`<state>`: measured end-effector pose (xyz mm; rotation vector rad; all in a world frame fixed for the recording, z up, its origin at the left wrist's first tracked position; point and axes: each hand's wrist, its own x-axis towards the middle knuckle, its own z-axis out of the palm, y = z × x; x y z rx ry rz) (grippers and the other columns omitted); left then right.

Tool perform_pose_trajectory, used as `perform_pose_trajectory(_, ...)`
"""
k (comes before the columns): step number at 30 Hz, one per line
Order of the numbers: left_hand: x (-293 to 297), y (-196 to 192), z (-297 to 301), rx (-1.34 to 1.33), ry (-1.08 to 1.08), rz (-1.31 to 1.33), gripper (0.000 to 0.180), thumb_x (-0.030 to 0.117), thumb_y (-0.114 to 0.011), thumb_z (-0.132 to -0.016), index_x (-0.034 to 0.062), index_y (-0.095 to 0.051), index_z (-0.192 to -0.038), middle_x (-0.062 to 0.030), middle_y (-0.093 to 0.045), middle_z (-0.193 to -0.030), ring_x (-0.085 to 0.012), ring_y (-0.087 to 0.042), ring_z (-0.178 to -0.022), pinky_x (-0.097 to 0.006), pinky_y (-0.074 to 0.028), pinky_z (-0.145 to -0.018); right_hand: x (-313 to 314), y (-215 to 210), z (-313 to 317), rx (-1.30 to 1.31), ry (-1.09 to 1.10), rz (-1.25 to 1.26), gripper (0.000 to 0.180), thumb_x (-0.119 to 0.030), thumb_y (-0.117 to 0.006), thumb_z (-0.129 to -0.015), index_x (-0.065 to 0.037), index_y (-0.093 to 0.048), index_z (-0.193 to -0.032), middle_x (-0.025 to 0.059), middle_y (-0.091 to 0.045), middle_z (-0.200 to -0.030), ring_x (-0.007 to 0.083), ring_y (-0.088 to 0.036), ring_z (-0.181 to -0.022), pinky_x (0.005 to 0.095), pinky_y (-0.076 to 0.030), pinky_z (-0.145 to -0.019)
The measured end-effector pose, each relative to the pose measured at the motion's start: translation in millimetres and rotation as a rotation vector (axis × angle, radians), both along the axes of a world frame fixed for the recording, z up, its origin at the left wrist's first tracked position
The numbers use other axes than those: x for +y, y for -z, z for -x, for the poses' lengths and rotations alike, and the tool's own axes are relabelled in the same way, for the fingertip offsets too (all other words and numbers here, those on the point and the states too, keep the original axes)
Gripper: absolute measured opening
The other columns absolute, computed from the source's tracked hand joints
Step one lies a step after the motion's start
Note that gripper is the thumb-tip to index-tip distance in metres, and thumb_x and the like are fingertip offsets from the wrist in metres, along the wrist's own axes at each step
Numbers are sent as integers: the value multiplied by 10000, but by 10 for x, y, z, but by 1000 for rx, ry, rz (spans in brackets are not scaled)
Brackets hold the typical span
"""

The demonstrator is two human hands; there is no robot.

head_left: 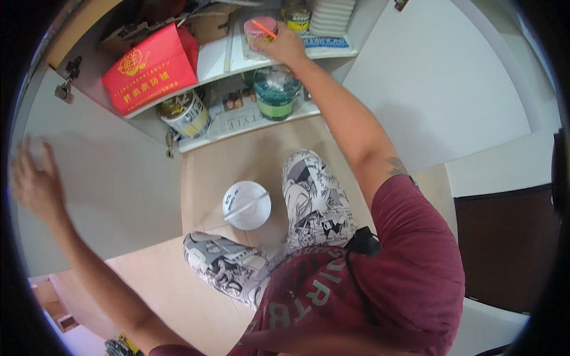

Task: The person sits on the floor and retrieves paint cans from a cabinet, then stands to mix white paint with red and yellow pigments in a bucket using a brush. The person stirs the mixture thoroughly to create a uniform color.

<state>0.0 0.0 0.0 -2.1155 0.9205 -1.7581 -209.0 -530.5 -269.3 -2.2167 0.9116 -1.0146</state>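
My right hand (284,47) reaches to the upper cabinet shelf, closed around the near side of a small round tub (259,25) with a pinkish top. A thin orange stick (264,29) slants across the top of that tub, beside my fingers; whether they also touch it is unclear. Out at the far left, my left hand (38,181) is raised in front of the open white cabinet door (119,196). Its fingers are spread and slightly blurred, and nothing is in them. On the floor before my knees stands a white bucket (255,221) with a pale stick (246,206) across it.
A red paper bag (151,71) leans on the upper shelf, left of my right hand. Yellow-labelled cans (298,19) and stacked white containers (332,16) stand to the right. Below are a green-and-clear bucket (276,95) and a paint can (189,115). Another door (439,89) stands open right.
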Motion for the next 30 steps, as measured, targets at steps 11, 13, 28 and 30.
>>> perform_pose_trajectory(11, -221, 4001, 3092, 1741, 344, -458, 213, 171, -745, -919, 0, -774, -1043, -213, -779, -994, -406, -748, -970, -488, -592, -870, -90, -105, 288, -25, -80, 3, 709, -543, -827, -764, -3, -667, -1193, 257, -755, -1130, 417, -736, -1061, 486, -577, -899)
perform_pose_trajectory(13, -135, 4180, 3325, 1636, 341, -599, 189, 166, -726, -931, -5, -770, -1000, -225, -768, -919, -405, -756, -902, -503, -595, -811, -97, -72, 232, -14, -57, 42, 731, -564, -827, -760, 1, -661, -1194, 259, -754, -1134, 426, -733, -1068, 493, -576, -905)
perform_pose_trajectory(28, -427, 4117, 3096, 1690, 43, -626, 400, 400, -776, -880, 129, -715, -1167, -204, -769, -991, -410, -749, -962, -538, -597, -846, 55, -204, 516, -165, -143, -26, 762, -531, -841, -744, -36, -661, -1294, 213, -755, -1138, 422, -722, -1077, 502, -565, -930)
perform_pose_trajectory(30, -471, 4124, 2974, 1576, 35, -600, 373, 428, -771, -874, 149, -780, -1121, -179, -779, -907, -398, -759, -847, -519, -604, -843, -1, -115, 437, -161, -24, 132, 660, -451, -859, -815, -55, -660, -1303, 150, -762, -1072, 328, -743, -965, 444, -588, -835)
